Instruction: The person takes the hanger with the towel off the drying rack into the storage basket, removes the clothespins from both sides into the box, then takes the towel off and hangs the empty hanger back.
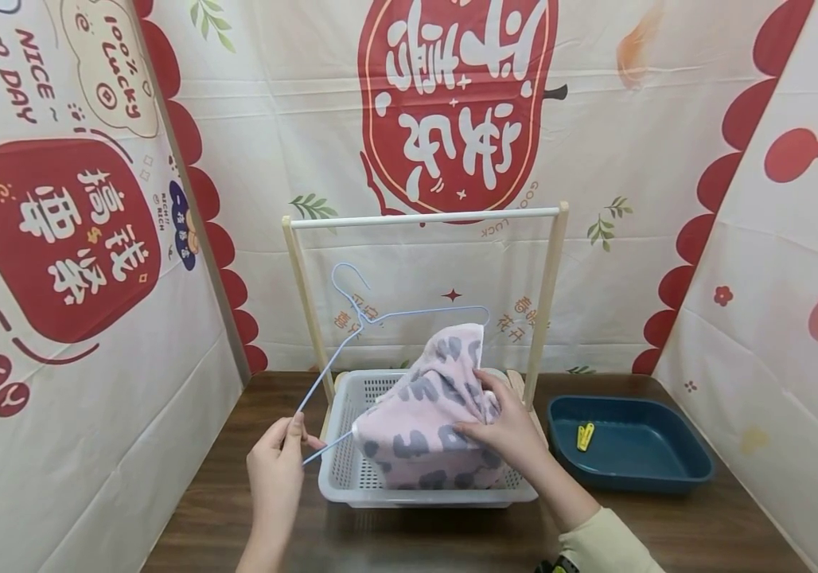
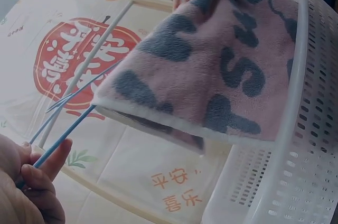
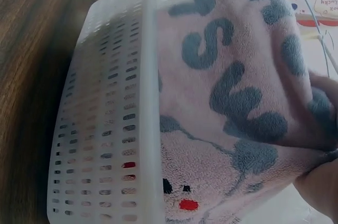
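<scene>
My left hand (image 1: 280, 461) grips a thin light-blue clothes hanger (image 1: 328, 368) by its left end, hook upward. A pink towel (image 1: 416, 414) with grey lettering and a white edge hangs over the hanger's lower bar, part of which it hides. With thumb and fingers, my right hand (image 1: 505, 426) pinches the towel's right side. In the left wrist view, the hanger's blue bar (image 2: 66, 134) runs from my fingers under the towel (image 2: 211, 65). The towel's lower part (image 3: 206, 182) is down inside a white perforated basket (image 3: 145, 97) in the right wrist view.
Behind the basket stands a wooden rack with a white top rail (image 1: 423, 216). To the right, a dark blue tray (image 1: 652, 446) holds yellow clips (image 1: 585, 436). The brown wooden table (image 1: 237, 446) is walled by printed cloth on three sides.
</scene>
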Available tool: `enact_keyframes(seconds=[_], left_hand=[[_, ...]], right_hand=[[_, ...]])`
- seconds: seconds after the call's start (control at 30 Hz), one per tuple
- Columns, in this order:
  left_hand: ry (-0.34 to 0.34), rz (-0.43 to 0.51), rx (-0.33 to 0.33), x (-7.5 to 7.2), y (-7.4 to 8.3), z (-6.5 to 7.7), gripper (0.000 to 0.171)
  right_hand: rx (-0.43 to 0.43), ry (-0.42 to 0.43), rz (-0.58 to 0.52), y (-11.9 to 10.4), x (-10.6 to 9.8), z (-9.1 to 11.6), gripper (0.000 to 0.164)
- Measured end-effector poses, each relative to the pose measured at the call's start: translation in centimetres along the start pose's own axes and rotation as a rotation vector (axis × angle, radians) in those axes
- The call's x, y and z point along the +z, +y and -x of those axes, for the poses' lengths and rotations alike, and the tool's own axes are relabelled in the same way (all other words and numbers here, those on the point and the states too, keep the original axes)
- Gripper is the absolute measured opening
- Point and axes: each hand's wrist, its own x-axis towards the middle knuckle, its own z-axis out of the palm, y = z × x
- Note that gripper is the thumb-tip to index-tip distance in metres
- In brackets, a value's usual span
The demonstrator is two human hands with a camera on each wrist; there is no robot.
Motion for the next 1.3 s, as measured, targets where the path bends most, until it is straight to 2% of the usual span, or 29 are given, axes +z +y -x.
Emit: enact_keyframes(seconds=[0.17,0.43,0.67,0.8,0.9,1.1,1.3], left_hand=[[0.006,0.051,-0.002,-0.2,0.0,-0.1,0.037],[0.039,0.050,-0.018,-0.5,-0.5,-0.3,0.042],[0.087,0.052,-0.032,-0.9,-1.0,-0.8,0.041],[0.101,0.050,-0.042,-1.2,-1.1,-0.9,0.043],[0.108,0.045,-0.046,-1.3,-1.0,-1.0,0.043],[0.109,0.033,-0.053,-1.3,-1.0,-1.2,0.044],[0.090,0.022,-0.070,-1.2,-1.1,-1.2,0.044]], right_hand=[[-0.024,0.005,-0.004,0.3,0.4,0.1,0.060],[-0.015,0.055,-0.041,0.7,0.5,0.0,0.039],[0.055,0.116,-0.016,1.1,0.2,-0.2,0.034],[0.110,0.129,-0.046,1.3,0.1,-0.4,0.031],[0.121,0.136,-0.062,1.6,0.0,-0.6,0.033],[0.087,0.099,-0.036,2.0,-0.3,-0.7,0.043],[0.133,0.055,-0.051,2.4,-0.2,-0.6,0.043]])
